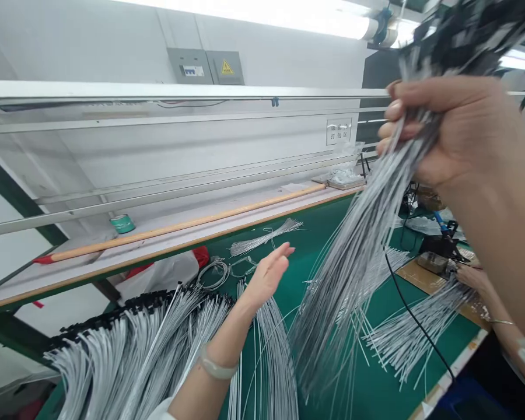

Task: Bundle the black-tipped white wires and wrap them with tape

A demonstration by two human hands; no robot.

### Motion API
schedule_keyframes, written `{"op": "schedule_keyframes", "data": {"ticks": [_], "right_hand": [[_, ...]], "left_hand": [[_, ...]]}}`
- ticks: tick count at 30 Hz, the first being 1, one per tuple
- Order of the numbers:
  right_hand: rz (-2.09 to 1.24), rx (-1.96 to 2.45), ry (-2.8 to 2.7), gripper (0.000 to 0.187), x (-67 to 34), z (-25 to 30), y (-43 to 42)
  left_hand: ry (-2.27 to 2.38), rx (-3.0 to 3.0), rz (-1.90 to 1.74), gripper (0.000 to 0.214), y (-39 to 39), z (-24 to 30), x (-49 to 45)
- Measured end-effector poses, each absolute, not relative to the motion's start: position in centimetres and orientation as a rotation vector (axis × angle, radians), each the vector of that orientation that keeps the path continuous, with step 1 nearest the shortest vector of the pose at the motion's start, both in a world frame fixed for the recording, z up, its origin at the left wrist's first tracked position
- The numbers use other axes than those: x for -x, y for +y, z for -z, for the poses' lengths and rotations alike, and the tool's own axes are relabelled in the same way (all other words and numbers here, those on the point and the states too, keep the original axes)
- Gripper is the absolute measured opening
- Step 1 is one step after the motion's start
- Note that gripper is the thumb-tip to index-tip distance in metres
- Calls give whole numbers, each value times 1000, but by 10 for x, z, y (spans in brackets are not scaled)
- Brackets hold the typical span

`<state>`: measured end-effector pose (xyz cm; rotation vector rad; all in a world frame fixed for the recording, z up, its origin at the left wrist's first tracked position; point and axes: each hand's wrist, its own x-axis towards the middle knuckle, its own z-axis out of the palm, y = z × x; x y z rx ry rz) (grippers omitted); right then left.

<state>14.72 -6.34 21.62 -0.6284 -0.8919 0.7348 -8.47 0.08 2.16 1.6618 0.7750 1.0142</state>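
My right hand [455,128] is raised at the upper right, its fingers wrapped round a bundle of thin grey cables [363,251]. The bundle hangs down and to the left over the green table, its lower ends blurred. Black, blurred ends stick up above my fist. My left hand [269,277] is held out over the table with its fingers straight and together, holding nothing. Below it lies another bunch of grey cables [275,356]. A large heap of black-tipped grey cables [135,350] spreads to the left of my left forearm.
A shelf [227,230] with a long wooden pole [192,224] and a green tin [122,223] runs along the back. A small cable bunch [266,236] lies below it. At right, a co-worker's hand [475,277] is at another bunch [424,326], near a black cord [413,315].
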Motion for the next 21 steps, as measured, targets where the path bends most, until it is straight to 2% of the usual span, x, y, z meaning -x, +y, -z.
{"op": "schedule_keyframes", "data": {"ticks": [3, 6, 14, 21], "right_hand": [[-917, 576, -1076, 21, -136, -210, -61], [-1060, 465, -1113, 12, -138, -202, -55], [-1305, 362, -961, 11, -171, -185, -41], [-1415, 310, -933, 15, -190, -182, -28]], "left_hand": [[562, -1662, -952, 95, -31, -52, 48], [419, -1640, -826, 100, -53, -58, 19], [561, -1428, -724, 42, -91, -49, -25], [888, -1437, -843, 29, -102, -57, -50]]}}
